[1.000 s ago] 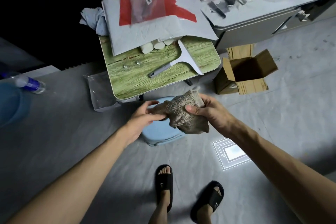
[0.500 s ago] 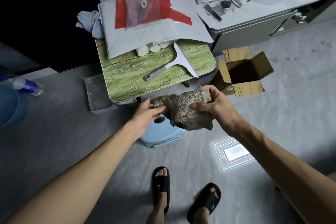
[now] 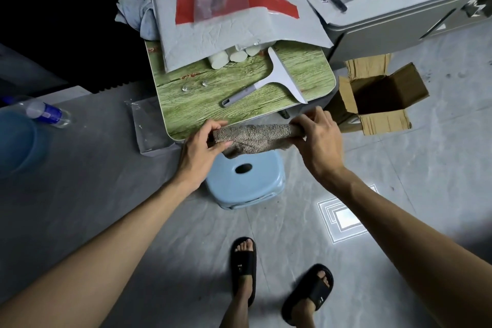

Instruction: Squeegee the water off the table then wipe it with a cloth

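Note:
A brown-grey cloth (image 3: 255, 137) is stretched into a roll between my two hands, just at the near edge of the small green wood-pattern table (image 3: 191, 106). My left hand (image 3: 202, 146) grips its left end and my right hand (image 3: 316, 136) grips its right end. A white squeegee (image 3: 279, 80) with a grey handle lies flat on the table, blade toward the right. Two small water drops (image 3: 194, 86) sit on the table's left part.
A large grey-and-red paper bag (image 3: 226, 21) and white rolls (image 3: 229, 57) cover the table's far half. A light-blue stool (image 3: 247, 181) stands under my hands. An open cardboard box (image 3: 378, 98) sits right, a grey cabinet (image 3: 399, 21) beyond, a water bottle (image 3: 45, 113) left.
My hands have moved apart and forward, pulling the bunched cloth out into a long roll up at the table's near edge.

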{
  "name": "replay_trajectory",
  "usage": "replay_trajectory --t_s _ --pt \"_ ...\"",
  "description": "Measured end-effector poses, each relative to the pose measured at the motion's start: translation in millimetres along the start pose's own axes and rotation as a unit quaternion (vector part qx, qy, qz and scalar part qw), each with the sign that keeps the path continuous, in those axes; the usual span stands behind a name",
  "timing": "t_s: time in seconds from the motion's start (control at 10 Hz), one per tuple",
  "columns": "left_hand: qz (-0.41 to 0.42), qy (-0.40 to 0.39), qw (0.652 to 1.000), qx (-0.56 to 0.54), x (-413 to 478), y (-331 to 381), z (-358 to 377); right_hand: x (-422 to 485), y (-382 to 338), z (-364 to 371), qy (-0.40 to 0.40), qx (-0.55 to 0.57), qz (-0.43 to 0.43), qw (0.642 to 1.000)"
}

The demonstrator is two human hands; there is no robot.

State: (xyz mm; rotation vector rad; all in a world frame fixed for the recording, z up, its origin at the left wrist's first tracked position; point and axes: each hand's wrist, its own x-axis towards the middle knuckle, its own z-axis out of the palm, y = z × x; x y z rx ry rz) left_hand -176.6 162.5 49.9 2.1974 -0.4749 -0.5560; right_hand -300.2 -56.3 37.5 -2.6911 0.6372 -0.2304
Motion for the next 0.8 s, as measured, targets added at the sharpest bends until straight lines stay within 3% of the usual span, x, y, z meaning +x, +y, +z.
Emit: replay_trajectory --t_s 0.2,0.3,0.4,0.5,0.6,0.7,0.8 --pt "-0.058 -0.044 0.996 0.041 -5.2 -81.7 33.9 -36.6 14.3 86.9 -0.132 -0.012 0.016 0.991" --pt "-0.129 -0.065 0.989 -0.025 -8.0 -131.8 57.4 -54.5 22.2 122.9 -0.177 0.011 0.036 0.984" --pt "-0.172 -0.058 0.980 -0.077 -5.5 -151.6 67.4 -47.6 24.5 142.7 -0.177 0.042 0.055 0.982" --pt "-0.265 -0.010 0.949 -0.170 24.5 -187.3 83.4 -16.7 24.2 193.5 -0.156 0.175 0.135 0.963" --pt "-0.319 0.033 0.929 -0.185 50.2 -219.5 94.7 -5.8 27.4 234.9 -0.176 0.236 0.190 0.937" --pt "-0.323 0.000 0.937 -0.130 62.4 -238.9 106.7 -21.4 38.3 269.1 -0.265 0.191 0.217 0.920" --pt "-0.309 -0.059 0.943 -0.112 59.5 -234.1 110.1 -34.4 40.8 272.3 -0.302 0.176 0.222 0.910"
